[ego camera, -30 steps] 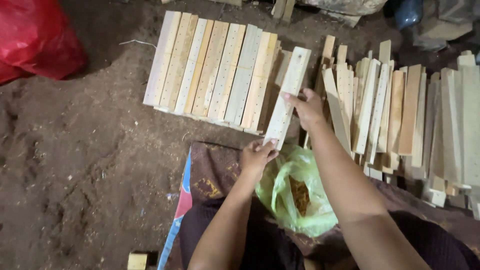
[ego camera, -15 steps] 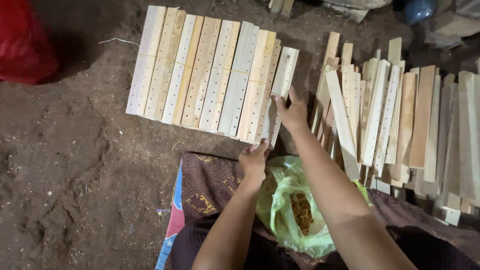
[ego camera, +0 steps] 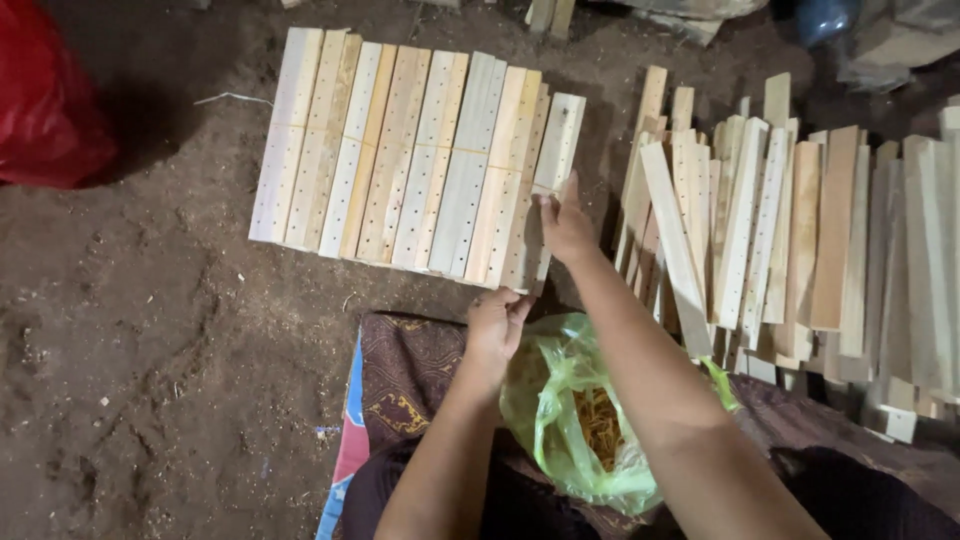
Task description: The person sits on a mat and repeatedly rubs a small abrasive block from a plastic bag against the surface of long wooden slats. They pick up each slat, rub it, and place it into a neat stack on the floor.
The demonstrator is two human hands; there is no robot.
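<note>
We square the last slat (ego camera: 548,190) against the row of slats (ego camera: 400,155).
Our right hand (ego camera: 566,228) pinches its edge; left hand (ego camera: 496,325), fingers curled, steadies its near end on the dirt floor (ego camera: 150,350).

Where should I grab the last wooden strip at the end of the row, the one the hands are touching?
Grab the last strip by its long edges near the middle, coming from the right, probably. Its left edge lies against the row of drilled strips, while bare dirt floor lies to its right. The right hand already rests there; the left hand is at its near end.

Bare dirt floor (ego camera: 150,350) left; slat pile (ego camera: 800,240) right, perhaps loose.
</note>
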